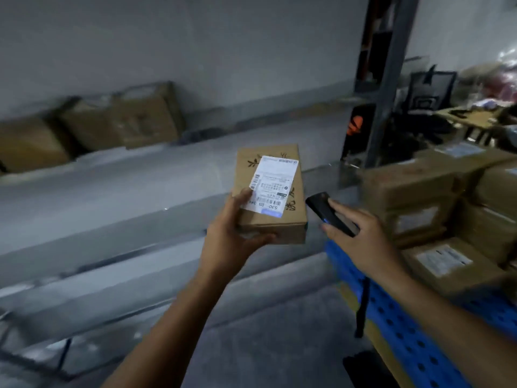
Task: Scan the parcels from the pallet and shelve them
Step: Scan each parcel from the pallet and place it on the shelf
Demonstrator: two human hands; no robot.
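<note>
**Ana:** What is the left hand [232, 236] doing?

**Ben:** It is gripping a small brown parcel [291, 219] up in the air. The thumb is pressing on top, on a corner of the white label [272, 183]. The fingers are curling under the near end.

**Ana:** And the right hand [363, 242]?

**Ben:** It is holding a black scanner [327, 212]. One finger is lying straight along the top, and the thumb is pressing the side. The scanner is sitting just beside the parcel's right edge, not touching it.

**Ana:** What is lying under that hand?

**Ben:** A blue pallet [405, 340] with holes is sitting low down. More brown boxes [408, 189] are piling up on it.

**Ana:** What is sitting farther back?

**Ben:** A grey shelf [112, 191] is running across behind the parcel. Some blurry boxes [120, 121] are sitting at the back of it, by the wall.
</note>
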